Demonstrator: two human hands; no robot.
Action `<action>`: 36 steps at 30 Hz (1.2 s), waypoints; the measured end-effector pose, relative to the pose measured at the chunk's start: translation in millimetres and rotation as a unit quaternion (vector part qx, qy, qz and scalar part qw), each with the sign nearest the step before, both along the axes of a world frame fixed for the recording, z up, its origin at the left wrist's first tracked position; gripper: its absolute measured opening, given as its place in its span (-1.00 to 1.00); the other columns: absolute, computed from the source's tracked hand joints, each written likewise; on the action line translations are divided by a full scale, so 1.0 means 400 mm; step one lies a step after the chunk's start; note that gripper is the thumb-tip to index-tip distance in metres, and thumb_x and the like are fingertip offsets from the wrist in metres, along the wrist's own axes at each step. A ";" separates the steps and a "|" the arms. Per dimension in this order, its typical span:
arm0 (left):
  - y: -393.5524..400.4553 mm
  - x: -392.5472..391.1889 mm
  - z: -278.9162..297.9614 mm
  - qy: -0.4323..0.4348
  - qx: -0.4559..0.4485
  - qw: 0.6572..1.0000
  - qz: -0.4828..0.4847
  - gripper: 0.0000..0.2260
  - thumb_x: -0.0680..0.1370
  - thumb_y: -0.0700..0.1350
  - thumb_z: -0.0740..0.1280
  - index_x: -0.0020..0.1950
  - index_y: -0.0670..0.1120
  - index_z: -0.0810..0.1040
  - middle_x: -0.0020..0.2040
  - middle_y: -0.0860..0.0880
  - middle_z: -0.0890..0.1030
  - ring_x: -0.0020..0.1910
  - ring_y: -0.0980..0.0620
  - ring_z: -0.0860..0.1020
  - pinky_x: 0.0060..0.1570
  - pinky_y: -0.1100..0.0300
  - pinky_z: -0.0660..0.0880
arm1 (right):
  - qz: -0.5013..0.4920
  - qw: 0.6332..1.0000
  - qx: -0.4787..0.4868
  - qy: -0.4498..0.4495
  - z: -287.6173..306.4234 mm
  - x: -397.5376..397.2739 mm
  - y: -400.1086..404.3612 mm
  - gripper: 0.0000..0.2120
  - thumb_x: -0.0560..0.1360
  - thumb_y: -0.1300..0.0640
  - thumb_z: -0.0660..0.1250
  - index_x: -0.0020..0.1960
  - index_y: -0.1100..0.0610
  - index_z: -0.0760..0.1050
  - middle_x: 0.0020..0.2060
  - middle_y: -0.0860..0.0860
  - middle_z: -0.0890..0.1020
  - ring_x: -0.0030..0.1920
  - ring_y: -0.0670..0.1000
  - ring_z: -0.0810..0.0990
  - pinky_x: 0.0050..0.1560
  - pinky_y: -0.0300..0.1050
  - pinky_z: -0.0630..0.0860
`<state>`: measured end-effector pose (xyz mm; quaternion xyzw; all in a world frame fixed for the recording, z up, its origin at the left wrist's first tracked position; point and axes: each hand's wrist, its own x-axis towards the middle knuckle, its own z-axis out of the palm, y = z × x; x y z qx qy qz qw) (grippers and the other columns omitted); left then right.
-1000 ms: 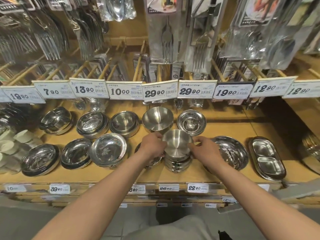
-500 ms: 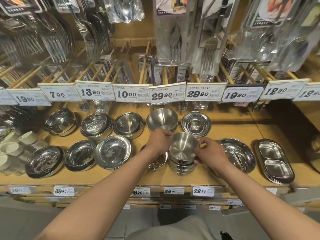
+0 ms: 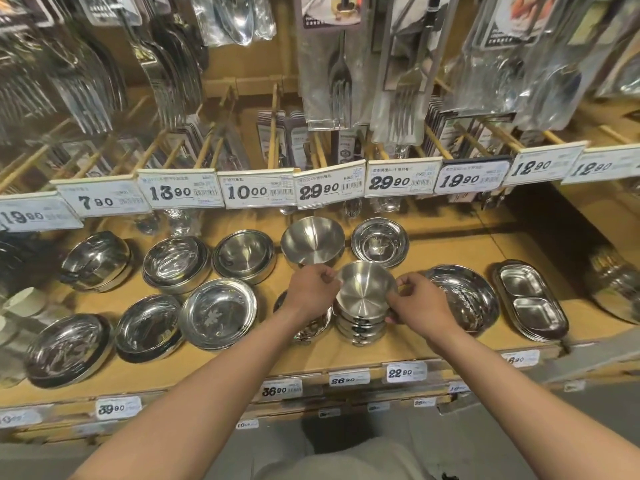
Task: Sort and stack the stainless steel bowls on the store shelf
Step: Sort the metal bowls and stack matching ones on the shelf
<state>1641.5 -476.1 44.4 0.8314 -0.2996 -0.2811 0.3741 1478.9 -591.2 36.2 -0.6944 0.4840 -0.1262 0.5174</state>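
Observation:
A small brushed steel bowl [image 3: 363, 289] sits on top of a stack of like bowls [image 3: 362, 329] at the middle front of the wooden shelf [image 3: 433, 251]. My left hand [image 3: 311, 292] pinches the top bowl's left rim, my right hand [image 3: 420, 303] pinches its right rim. Behind it stand a larger matte bowl [image 3: 311, 240] and a shiny shallow bowl [image 3: 379, 242]. More shiny bowls [image 3: 218, 308] stand in stacks to the left. A bowl under my left wrist is mostly hidden.
A wide embossed dish [image 3: 464, 299] and a two-part oval tray [image 3: 530, 301] lie right of the stack. Price tags [image 3: 329, 185] hang on a rail above the bowls, with packed forks and spoons [image 3: 341, 77] hanging low overhead. White cups [image 3: 24, 301] stand far left.
The view has shifted slightly. Both hands stay on the top bowl's rim; the bowl appears to sit a little lower in the stack than before.

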 end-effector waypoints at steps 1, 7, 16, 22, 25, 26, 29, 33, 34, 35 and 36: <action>0.000 0.001 0.003 -0.002 -0.002 1.000 0.001 -0.87 0.59 -0.15 0.35 -0.05 -0.20 0.64 -0.17 -0.02 0.63 -0.19 0.03 0.56 -0.15 0.20 0.49 | -0.002 1.000 0.002 -0.004 0.000 0.001 0.003 -0.86 0.50 0.23 0.45 -0.01 0.13 0.51 -0.29 0.10 0.70 -0.37 0.07 0.73 -0.13 0.20 0.70; 0.003 0.007 0.006 0.010 0.010 1.000 -0.015 -0.85 0.61 -0.11 0.32 -0.09 -0.13 0.63 -0.23 0.00 0.60 -0.27 0.05 0.54 -0.23 0.23 0.47 | 0.002 1.000 -0.010 0.019 -0.005 0.001 0.012 -0.90 0.50 0.20 0.41 -0.04 0.12 0.51 -0.22 0.11 0.69 -0.25 0.12 0.74 -0.04 0.21 0.68; 0.007 -0.013 -0.001 0.106 -0.008 0.994 0.016 -0.84 0.65 -0.06 0.30 -0.11 -0.04 0.55 -0.19 0.08 0.55 -0.15 -0.08 0.68 -0.12 0.11 0.67 | 0.021 0.999 -0.003 0.042 -0.005 0.007 -0.006 -0.91 0.54 0.09 0.39 -0.01 0.10 0.57 -0.08 0.08 0.68 -0.04 0.18 0.70 0.05 0.24 0.65; -0.001 -0.017 -0.016 0.116 0.004 0.993 0.037 -0.82 0.62 -0.08 0.32 -0.17 -0.05 0.50 -0.22 0.02 0.58 -0.30 0.01 0.65 -0.24 0.18 0.58 | 0.026 0.998 -0.005 0.049 -0.010 0.002 -0.024 -0.95 0.52 0.08 0.38 -0.08 0.03 0.61 -0.15 0.06 0.72 -0.06 0.19 0.72 0.00 0.25 0.66; -0.010 -0.020 -0.020 0.141 0.009 0.988 0.061 -0.78 0.61 -0.12 0.33 -0.23 -0.07 0.49 -0.24 0.00 0.55 -0.35 0.07 0.61 -0.21 0.18 0.67 | 0.030 0.998 -0.006 0.049 -0.012 0.002 -0.035 -0.95 0.52 0.06 0.39 -0.10 0.00 0.62 -0.16 0.05 0.71 -0.08 0.17 0.71 0.02 0.23 0.66; -0.011 -0.021 -0.023 0.145 0.011 0.987 0.066 -0.77 0.61 -0.12 0.33 -0.24 -0.08 0.49 -0.26 -0.01 0.55 -0.36 0.07 0.61 -0.16 0.12 0.69 | 0.035 0.998 -0.008 0.051 -0.012 0.003 -0.038 -0.95 0.52 0.05 0.39 -0.10 -0.01 0.61 -0.16 0.04 0.71 -0.08 0.15 0.71 0.03 0.22 0.66; -0.012 -0.022 -0.027 0.145 0.017 0.987 0.066 -0.81 0.61 -0.12 0.31 -0.19 -0.14 0.52 -0.27 -0.05 0.55 -0.36 0.07 0.61 -0.21 0.11 0.69 | 0.061 0.996 -0.022 0.059 -0.014 -0.001 -0.044 -0.93 0.55 0.00 0.37 -0.10 -0.05 0.58 -0.15 -0.04 0.69 -0.08 0.07 0.68 0.00 0.11 0.65; -0.001 -0.034 -0.021 0.161 0.022 0.984 0.080 -0.81 0.59 -0.01 0.32 -0.17 -0.06 0.53 -0.24 0.00 0.60 -0.28 0.05 0.65 -0.39 0.28 0.57 | 0.098 0.990 -0.053 0.082 -0.011 -0.013 -0.052 -0.87 0.56 -0.07 0.34 -0.09 -0.03 0.56 -0.15 -0.07 0.69 -0.10 0.01 0.67 -0.09 -0.10 0.55; 0.008 -0.037 -0.015 0.167 0.022 0.982 0.080 -0.79 0.56 0.07 0.34 -0.14 -0.05 0.54 -0.22 0.01 0.63 -0.24 0.03 0.66 -0.33 0.23 0.58 | 0.104 0.989 -0.053 0.089 -0.005 -0.016 -0.054 -0.85 0.56 -0.07 0.34 -0.04 -0.01 0.56 -0.14 -0.06 0.69 -0.10 0.03 0.67 -0.07 -0.08 0.55; 0.020 -0.037 -0.010 0.170 0.017 0.982 0.077 -0.72 0.49 0.16 0.35 -0.12 -0.05 0.54 -0.22 0.02 0.63 -0.24 0.03 0.64 -0.28 0.19 0.56 | 0.109 0.988 -0.061 0.096 0.003 -0.020 -0.056 -0.82 0.56 -0.07 0.34 0.00 0.03 0.55 -0.13 -0.05 0.67 -0.10 0.04 0.66 -0.08 -0.08 0.52; 0.038 -0.034 -0.005 0.167 0.012 0.983 0.076 -0.67 0.43 0.23 0.34 -0.12 -0.04 0.54 -0.24 0.04 0.62 -0.27 0.03 0.60 -0.25 0.18 0.50 | 0.110 0.986 -0.080 0.097 0.012 -0.024 -0.058 -0.82 0.57 -0.06 0.34 0.03 0.04 0.51 -0.13 -0.05 0.64 -0.10 0.04 0.62 -0.12 -0.10 0.48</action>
